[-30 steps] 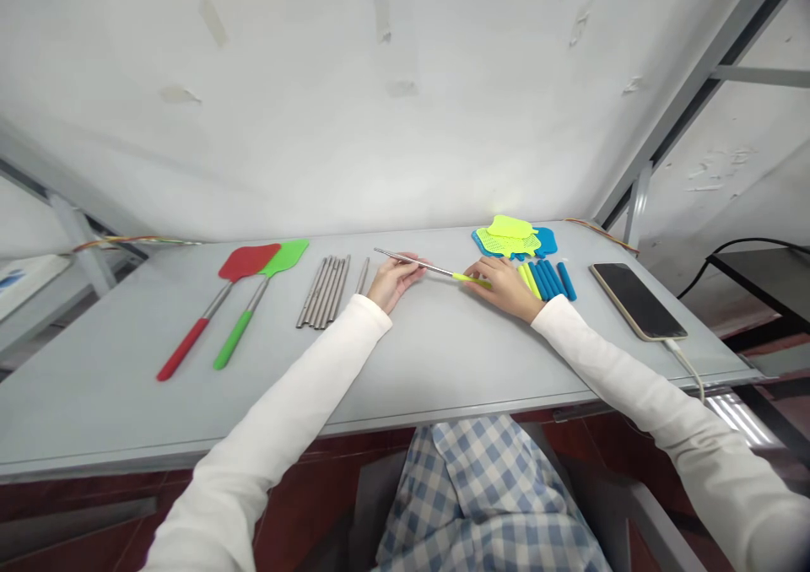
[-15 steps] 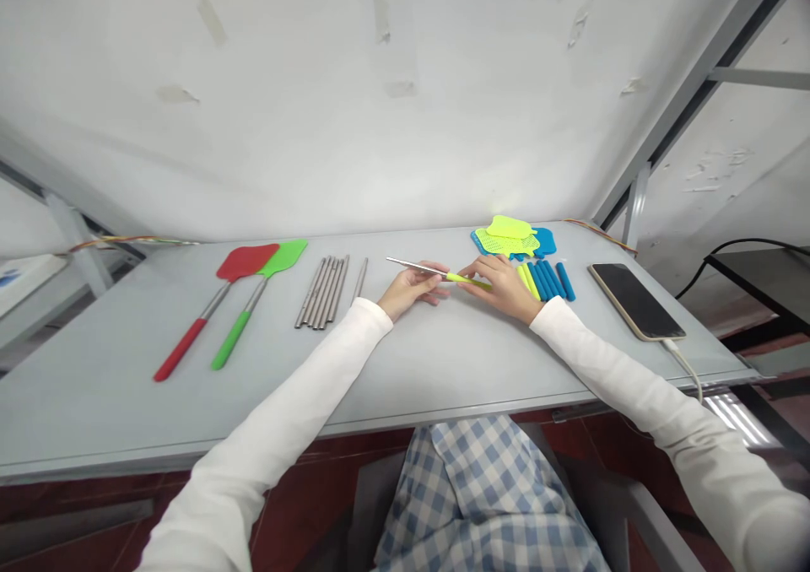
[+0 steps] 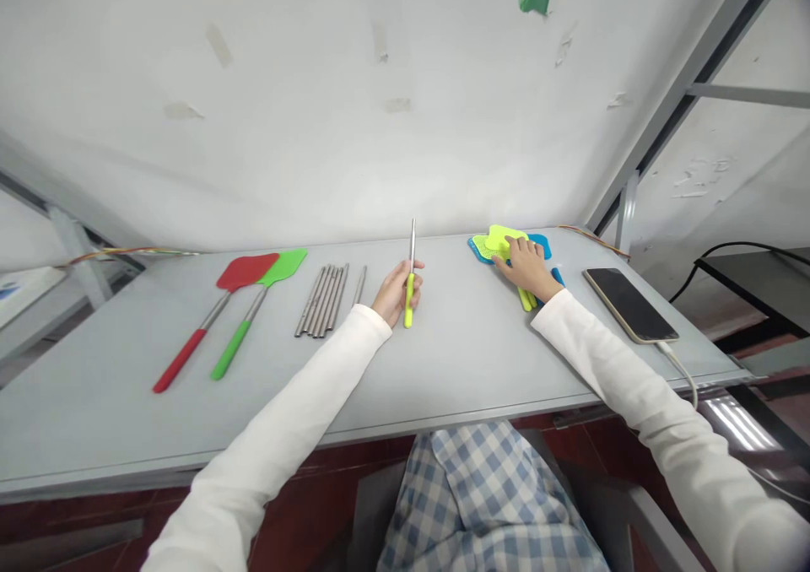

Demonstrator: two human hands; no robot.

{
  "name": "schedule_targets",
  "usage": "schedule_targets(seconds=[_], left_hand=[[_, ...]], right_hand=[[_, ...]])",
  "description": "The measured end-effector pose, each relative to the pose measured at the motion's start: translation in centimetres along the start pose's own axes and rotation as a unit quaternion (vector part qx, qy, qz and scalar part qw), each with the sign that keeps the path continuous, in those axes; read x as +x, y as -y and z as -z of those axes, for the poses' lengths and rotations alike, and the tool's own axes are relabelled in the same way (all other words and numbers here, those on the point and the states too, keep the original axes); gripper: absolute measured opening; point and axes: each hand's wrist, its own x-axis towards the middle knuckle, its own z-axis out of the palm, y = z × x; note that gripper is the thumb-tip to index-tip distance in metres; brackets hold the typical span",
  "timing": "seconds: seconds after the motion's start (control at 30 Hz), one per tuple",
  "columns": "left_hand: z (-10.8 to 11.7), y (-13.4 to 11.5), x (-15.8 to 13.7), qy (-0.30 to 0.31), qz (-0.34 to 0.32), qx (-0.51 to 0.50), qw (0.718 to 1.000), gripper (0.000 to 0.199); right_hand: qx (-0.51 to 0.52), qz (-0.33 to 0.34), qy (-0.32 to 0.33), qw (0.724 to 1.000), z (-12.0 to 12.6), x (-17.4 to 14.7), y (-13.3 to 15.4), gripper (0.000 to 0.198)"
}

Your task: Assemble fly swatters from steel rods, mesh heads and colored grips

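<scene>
My left hand [image 3: 397, 292] is closed around a metal rod with a yellow handle [image 3: 409, 302] on its lower end; the rod [image 3: 413, 243] points up, away from me. My right hand [image 3: 530, 267] lies over the pile of fly swatter heads, fingers spread and fingertips at the top yellow swatter head [image 3: 503, 236]. Beneath that are a perforated yellow head [image 3: 482, 248] and blue heads [image 3: 540, 241]. Under my right hand, yellow handle grips [image 3: 526, 299] and blue handle grips [image 3: 557, 276] are partly hidden.
Several metal rods [image 3: 321, 302] lie left of my left hand, with one separate rod [image 3: 360, 285] beside them. Further left are a red fly swatter [image 3: 215, 310] and a green fly swatter [image 3: 256, 306]. A phone [image 3: 629, 304] with a charging cable [image 3: 680, 365] lies on the right.
My right hand has let go of the yellow handle and moved right to the swatter heads. My left hand has turned the rod from roughly sideways to upright in view.
</scene>
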Motion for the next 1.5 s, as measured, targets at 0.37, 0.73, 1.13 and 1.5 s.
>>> schedule_targets(seconds=[0.37,0.73,1.13,1.5], left_hand=[[-0.2,-1.8,-1.2,-0.035,-0.148,0.159,0.975,0.035],[0.7,-0.3,-1.5,-0.072,-0.275,0.647,0.708,0.029],[1.0,-0.5,-1.3,-0.127,-0.236,0.656,0.705,0.03],[1.2,-0.3,-1.1,-0.125,-0.245,0.649,0.71,0.032]], right_hand=[[-0.014,0.047,0.036,0.998,2.1,-0.4,0.3,0.031],[0.555,-0.111,-0.083,0.82,3.5,-0.4,3.2,0.043],[0.767,-0.247,-0.002,0.593,1.0,-0.9,3.1,0.027],[0.762,-0.227,0.025,0.606,1.5,-1.3,3.5,0.03]])
